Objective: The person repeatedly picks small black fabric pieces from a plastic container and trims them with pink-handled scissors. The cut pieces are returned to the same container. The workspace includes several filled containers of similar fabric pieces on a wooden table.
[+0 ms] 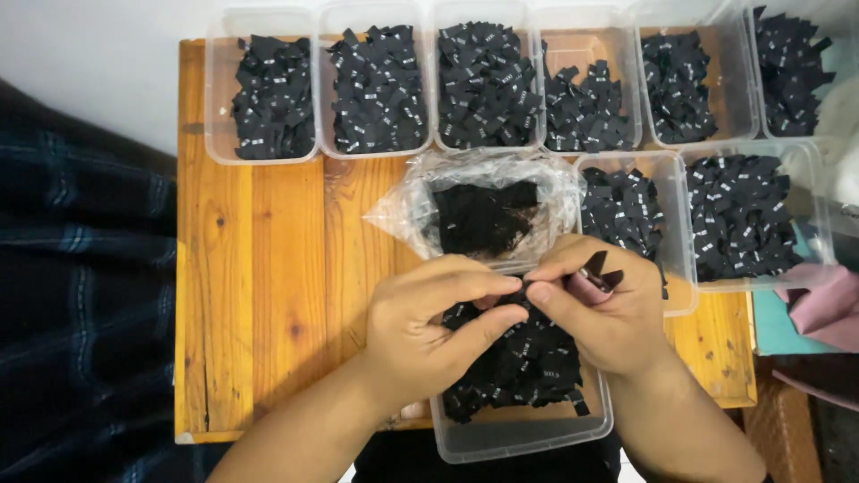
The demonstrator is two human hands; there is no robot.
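- We look down on a wooden surface (268, 268) set with clear plastic tubs of small black fabric tags, each tag with a short white mark.
- Our landmark is the near tub (523, 429), at the surface's front edge, just below the hands; it holds a loose heap of the black tags (528, 358).
- The left hand (429, 326) and the right hand (599, 309) meet directly above this tub, fingertips touching. We judge they work there so that dropped tags fall back into the heap.
- The left grip is pinched closed, thumb against forefinger, on a tag or a few at the meeting point; the exact count is hidden.
- The right grip is also closed: its fingertips pinch the same spot, and a small stack of tags (598, 268) sticks up from the folded fingers, seemingly kept aside.
- Just beyond the near tub lies an open, crumpled clear bag (403, 210) with a dark clump of tags inside, its mouth turned toward the hands, within easy reach.
- Farther beyond, six tubs (376, 85) stand side by side along the surface's back edge, each with its own pile of tags.
- Beyond and to the right of the near tub, two more tubs (743, 219) hold similar piles.
- Left of the surface is dark checked cloth (80, 295); to its right, pink and teal fabric (819, 309).
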